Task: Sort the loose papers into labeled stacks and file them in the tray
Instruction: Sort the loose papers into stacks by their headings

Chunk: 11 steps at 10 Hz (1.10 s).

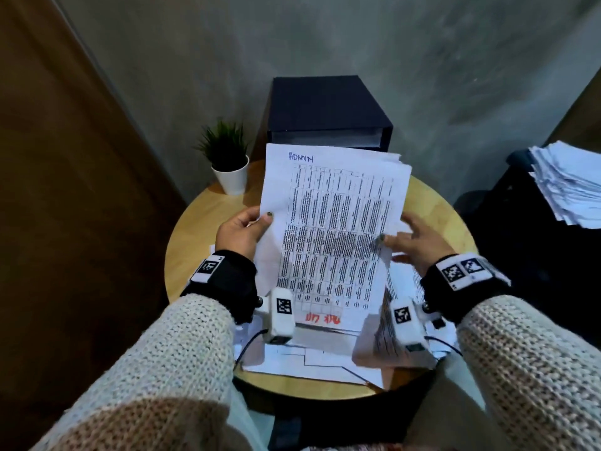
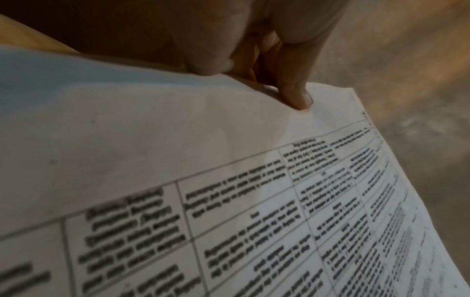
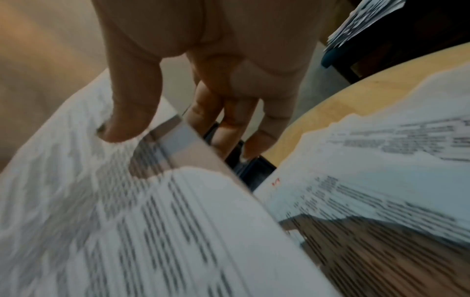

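The top sheet of the stack (image 1: 331, 222) has "ADMIN" written in blue pen at its far edge. Under that is a printed table with small dark words, too blurry to read. At the near edge there is red writing, upside down, and I cannot read it.

The left hand (image 1: 242, 231) grips the left edge of the stack, thumb on top and fingers under. The right hand (image 1: 414, 239) is at the right edge. Its thumb presses on the top sheet and its fingers (image 3: 230, 124) reach down behind the stack, mostly straight. The stack is held up, tilted, above the round wooden worktop (image 1: 195, 229).

The dark tray box (image 1: 328, 112) stands on the worktop just behind the stack, against the grey wall. Its open front faces the stack. A small green plant (image 1: 227, 157) in a white pot stands left of the tray.

More papers (image 1: 312, 359) lie flat on the worktop under the stack and the wrists. One sheet near the right wrist curls up. To the right of the tray, off the worktop, a messy pile (image 1: 566, 183) of white sheets sits on something dark.
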{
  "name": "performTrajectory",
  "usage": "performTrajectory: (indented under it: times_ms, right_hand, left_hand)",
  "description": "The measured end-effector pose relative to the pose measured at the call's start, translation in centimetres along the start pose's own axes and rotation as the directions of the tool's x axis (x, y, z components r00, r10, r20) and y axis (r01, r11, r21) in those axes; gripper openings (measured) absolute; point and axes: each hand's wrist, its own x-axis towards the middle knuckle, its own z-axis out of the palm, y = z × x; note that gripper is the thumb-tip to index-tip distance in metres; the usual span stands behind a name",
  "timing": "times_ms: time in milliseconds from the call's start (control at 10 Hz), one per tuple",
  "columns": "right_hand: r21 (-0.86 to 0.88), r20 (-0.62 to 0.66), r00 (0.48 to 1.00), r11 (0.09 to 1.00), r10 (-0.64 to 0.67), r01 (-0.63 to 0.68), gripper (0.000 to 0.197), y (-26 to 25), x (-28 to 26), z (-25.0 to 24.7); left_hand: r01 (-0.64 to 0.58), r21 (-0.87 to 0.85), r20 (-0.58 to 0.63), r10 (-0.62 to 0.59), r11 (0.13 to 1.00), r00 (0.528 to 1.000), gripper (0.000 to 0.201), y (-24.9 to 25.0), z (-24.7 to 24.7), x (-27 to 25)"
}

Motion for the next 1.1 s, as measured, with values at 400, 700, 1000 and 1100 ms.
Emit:
performTrajectory:
  times_ms: [400,700,1000,1100]
  right_hand:
    - [-0.829,-0.054,0.941,0.511,0.333,-0.228,0.028,4.5,-1.0,2.9]
    - [-0.748,-0.091,0.915,0.58,0.393,-0.323,0.03,4.9,-0.6,6.4]
    - [-0.236,-0.01,0.905,0.878,0.426,-0.416,0.015,6.0,0.1,9.0]
    - [-0.385,0.028,0.934,0.866,0.356,-0.319,0.022,8.3,2.7,8.9]
  left_hand:
    - [-0.352,0.386,-0.047,0.399,0.853,0.916,0.043,3.0,-1.4,0.9]
    - [-0.529,0.282,0.067,0.534,0.8,0.843,0.047,6.7,-0.4,-0.4]
    - [-0.171,0.024,-0.011,0.171,0.985,0.985,0.072,5.3,-0.5,1.1]
    - [0.071,0.277,-0.066,-0.055,0.958,0.996,0.058,1.1,-2.8,3.7]
